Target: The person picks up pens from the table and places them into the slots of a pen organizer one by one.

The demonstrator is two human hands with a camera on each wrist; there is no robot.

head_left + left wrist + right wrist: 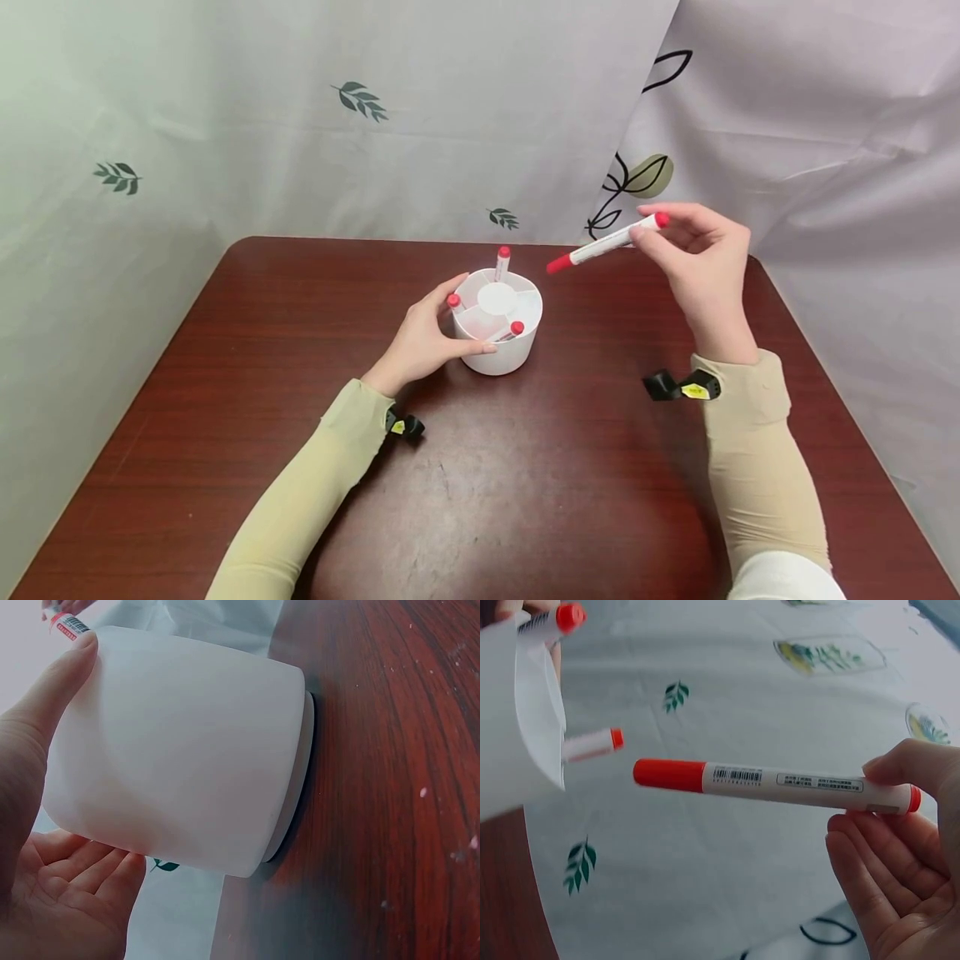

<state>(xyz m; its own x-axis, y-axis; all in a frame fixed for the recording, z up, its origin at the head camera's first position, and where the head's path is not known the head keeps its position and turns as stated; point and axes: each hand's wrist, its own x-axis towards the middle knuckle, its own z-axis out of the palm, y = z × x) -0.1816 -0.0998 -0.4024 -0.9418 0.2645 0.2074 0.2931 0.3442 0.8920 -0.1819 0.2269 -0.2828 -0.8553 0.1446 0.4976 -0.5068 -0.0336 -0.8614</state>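
Note:
A round white pen holder [497, 360] with divided compartments stands on the table. My left hand [420, 340] grips its left side, thumb along the front near the rim and fingers round the far side. Three white markers with red ends stick out of it: a back marker [502, 263], a left marker [454, 303] by my fingers and a front marker [512, 331] leaning beside my thumb. Up to the right, my right hand [708, 271] pinches another white marker [780, 784] near its end between thumb and fingers. Its red cap points down toward the holder, apart from it.
The dark red-brown wooden table [577, 483] has rounded far corners. Behind it and at both sides hangs a pale curtain [450, 125] with leaf prints. Each sleeve carries a small black wrist device [693, 386].

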